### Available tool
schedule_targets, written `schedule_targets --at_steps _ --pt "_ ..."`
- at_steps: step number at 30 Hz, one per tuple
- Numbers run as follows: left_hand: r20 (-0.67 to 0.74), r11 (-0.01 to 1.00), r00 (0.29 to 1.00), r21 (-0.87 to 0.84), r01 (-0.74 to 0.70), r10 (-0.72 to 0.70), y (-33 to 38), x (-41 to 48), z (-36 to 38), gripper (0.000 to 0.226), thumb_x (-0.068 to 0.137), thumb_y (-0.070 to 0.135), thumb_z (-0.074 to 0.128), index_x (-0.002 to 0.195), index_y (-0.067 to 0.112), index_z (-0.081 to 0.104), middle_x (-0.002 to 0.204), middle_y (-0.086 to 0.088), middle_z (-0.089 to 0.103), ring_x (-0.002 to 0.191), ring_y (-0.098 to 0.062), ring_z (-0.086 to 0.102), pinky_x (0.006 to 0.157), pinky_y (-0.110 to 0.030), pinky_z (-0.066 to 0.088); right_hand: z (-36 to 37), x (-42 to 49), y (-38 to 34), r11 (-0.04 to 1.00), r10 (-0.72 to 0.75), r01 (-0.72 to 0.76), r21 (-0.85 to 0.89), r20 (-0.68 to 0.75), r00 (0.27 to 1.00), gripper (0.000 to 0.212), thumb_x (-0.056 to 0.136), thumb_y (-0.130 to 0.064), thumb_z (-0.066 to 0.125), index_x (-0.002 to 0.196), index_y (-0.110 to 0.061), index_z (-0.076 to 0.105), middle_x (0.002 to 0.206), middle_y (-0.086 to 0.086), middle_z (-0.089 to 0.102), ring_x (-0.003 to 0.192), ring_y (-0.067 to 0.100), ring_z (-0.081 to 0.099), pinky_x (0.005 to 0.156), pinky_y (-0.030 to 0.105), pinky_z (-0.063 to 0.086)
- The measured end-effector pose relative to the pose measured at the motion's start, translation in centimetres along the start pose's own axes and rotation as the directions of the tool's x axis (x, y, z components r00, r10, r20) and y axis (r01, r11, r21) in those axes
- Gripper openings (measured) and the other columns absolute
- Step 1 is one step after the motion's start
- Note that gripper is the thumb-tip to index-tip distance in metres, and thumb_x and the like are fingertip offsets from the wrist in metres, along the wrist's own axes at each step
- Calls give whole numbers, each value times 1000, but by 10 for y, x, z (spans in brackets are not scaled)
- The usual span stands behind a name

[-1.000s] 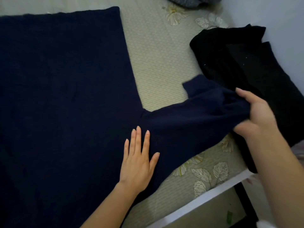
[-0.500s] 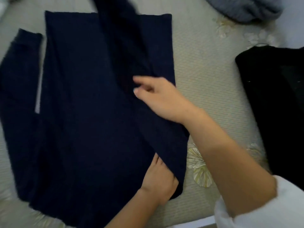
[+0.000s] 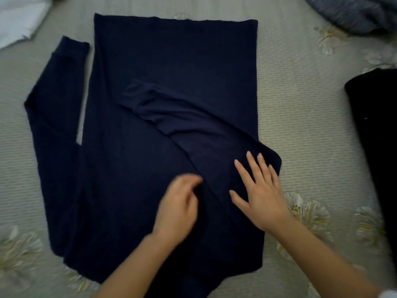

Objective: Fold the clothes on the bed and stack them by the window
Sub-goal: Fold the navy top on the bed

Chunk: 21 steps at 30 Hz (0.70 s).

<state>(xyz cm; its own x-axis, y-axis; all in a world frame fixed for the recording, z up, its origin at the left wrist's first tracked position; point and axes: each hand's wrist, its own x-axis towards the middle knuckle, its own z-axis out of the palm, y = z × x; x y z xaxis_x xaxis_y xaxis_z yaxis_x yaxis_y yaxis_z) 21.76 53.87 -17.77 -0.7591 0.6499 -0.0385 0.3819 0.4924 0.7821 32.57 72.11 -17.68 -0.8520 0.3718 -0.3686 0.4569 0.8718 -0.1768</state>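
Note:
A navy long-sleeved top (image 3: 150,87) lies flat on the bed, hem at the far side. Its right sleeve (image 3: 184,123) is folded diagonally across the body, cuff near the middle. The left sleeve (image 3: 53,104) stretches out along the left side. My right hand (image 3: 260,190) presses flat with spread fingers on the folded shoulder at the top's right edge. My left hand (image 3: 178,207), blurred, hovers over the cloth just left of the fold, fingers loosely curled; I cannot tell whether it pinches fabric.
The bed sheet (image 3: 300,117) is beige with pale flower prints. A black garment (image 3: 373,134) lies at the right edge. A grey-blue knit (image 3: 352,11) sits at the far right corner, and white fabric (image 3: 19,18) at the far left corner.
My right hand carried the right sleeve over the body, let it go and now presses on the shoulder fold. My left hand came off the cloth and shifted left.

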Motion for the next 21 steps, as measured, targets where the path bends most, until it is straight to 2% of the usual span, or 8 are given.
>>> schedule_targets --at_steps 1,3,6,8,10,13,18,21 --pt "-135 984 977 -92 156 -167 -6 23 -9 40 83 -11 50 119 2 61 117 -6 60 105 -18 57 95 -26 44 -1 5 -3 1000 -19 19 6 -22 1000 73 91 -58 31 151 -31 0 159 -4 -16 143 14 -26 116 35 -15" --pt "-283 840 811 -365 402 -511 -19 74 -31 33 89 -3 52 121 -1 58 110 -7 61 97 -17 58 91 -25 45 -3 18 -10 997 -69 71 23 -57 996 72 92 -55 34 153 -27 8 160 -2 -8 146 16 -19 118 37 -9" --pt "-176 474 555 -753 456 -813 -32 142 -63 8 88 14 60 89 6 59 80 -3 59 70 -12 56 67 -23 49 -5 37 -19 993 -120 120 10 -47 992 69 93 -55 29 153 -25 12 161 1 -2 147 17 -16 118 38 -9" --pt "-78 327 471 -818 474 -878 -34 175 -79 20 83 25 69 82 14 52 82 -3 59 64 -9 53 51 -17 45 -4 44 -21 993 -118 118 13 -30 993 69 93 -55 25 153 -25 11 162 1 -2 146 17 -17 118 37 -10" --pt "10 269 465 -804 530 -885 -33 197 -88 32 77 34 75 99 19 56 97 -2 64 69 -8 54 52 -17 45 -2 47 -23 994 -107 107 21 -18 994 69 93 -55 24 153 -25 10 162 1 -1 146 17 -15 117 37 -11" --pt "140 232 537 -792 565 -832 -31 220 -90 56 78 33 76 127 19 54 117 -2 64 92 -11 63 77 -25 56 -1 48 -23 996 -84 85 36 -42 996 69 92 -55 26 152 -23 17 161 4 11 148 21 1 117 41 -3" --pt "263 191 769 -875 445 -583 -24 249 -94 31 91 32 62 117 15 65 110 -4 71 98 -21 70 80 -37 58 -6 56 -14 995 -43 52 86 -110 993 67 92 -55 30 152 -28 15 161 2 10 148 20 -2 118 40 -6" --pt "275 219 720 -831 511 -637 -34 249 -91 34 95 26 57 126 14 57 118 -4 67 102 -19 67 78 -33 58 -4 61 -13 997 -32 39 71 -92 995 66 93 -57 25 152 -32 12 161 2 5 148 23 -8 118 40 -9"
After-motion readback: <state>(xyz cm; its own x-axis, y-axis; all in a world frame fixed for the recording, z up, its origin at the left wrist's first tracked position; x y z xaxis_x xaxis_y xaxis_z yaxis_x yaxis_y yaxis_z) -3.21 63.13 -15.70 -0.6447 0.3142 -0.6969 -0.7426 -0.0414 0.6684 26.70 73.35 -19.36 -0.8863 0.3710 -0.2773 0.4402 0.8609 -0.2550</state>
